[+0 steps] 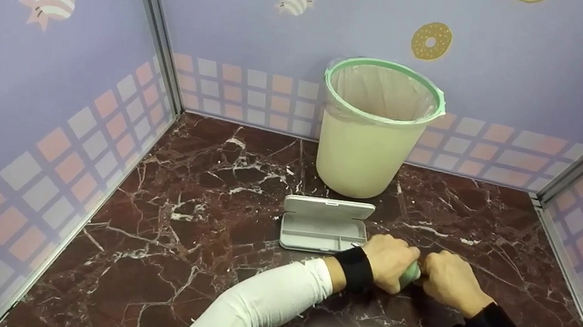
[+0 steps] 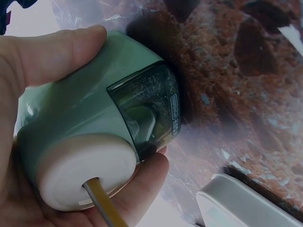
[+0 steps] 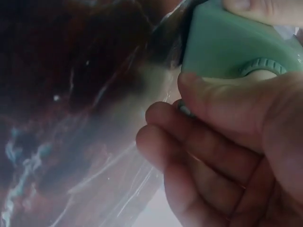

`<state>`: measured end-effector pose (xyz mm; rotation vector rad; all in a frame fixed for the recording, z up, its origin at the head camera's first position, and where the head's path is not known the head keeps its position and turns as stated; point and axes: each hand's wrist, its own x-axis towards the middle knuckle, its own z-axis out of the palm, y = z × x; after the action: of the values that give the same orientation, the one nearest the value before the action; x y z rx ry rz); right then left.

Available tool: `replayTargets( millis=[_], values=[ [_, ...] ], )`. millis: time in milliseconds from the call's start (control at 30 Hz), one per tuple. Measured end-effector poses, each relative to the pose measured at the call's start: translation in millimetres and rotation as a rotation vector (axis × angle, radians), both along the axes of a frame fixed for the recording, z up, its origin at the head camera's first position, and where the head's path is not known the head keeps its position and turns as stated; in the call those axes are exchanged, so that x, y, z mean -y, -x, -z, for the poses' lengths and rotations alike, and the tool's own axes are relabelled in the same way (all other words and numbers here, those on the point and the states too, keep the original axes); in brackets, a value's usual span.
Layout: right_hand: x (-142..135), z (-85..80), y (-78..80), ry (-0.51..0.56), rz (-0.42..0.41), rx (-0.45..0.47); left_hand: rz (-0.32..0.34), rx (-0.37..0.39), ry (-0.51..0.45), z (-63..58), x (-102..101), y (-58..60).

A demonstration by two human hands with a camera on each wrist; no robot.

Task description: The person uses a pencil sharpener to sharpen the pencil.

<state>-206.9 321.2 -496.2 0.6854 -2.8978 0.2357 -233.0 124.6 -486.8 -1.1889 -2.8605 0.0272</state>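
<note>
creased white fabric sleeves (image 1: 261,301); wide, matte black straps (image 1: 358,269) around both wrists

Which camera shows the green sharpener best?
The left wrist view: the sharpener is big there, with its dark window and the pencil poking into its round end. The right wrist view shows only part, with the right hand in front. The head view shows just a small green bit in the left hand.
</note>
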Motion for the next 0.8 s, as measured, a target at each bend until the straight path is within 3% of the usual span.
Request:
replayTargets(
  millis=[200, 367, 800],
  values=[
    [0, -0.7, -1.0, 0.07, 0.012, 0.117, -0.004, -0.013, 0.002, -0.9, 0, -0.1],
    [0, -0.8, -4.3, 0.137, -0.044, 0.216, -0.011, -0.007, 0.015, -0.9, 1, 0.5],
    [-1, -3.9, -15.8, 0.155, -0.174, 0.222, -0.016, -0.015, 0.023, -2.1, -1, 0.8]
  ],
)
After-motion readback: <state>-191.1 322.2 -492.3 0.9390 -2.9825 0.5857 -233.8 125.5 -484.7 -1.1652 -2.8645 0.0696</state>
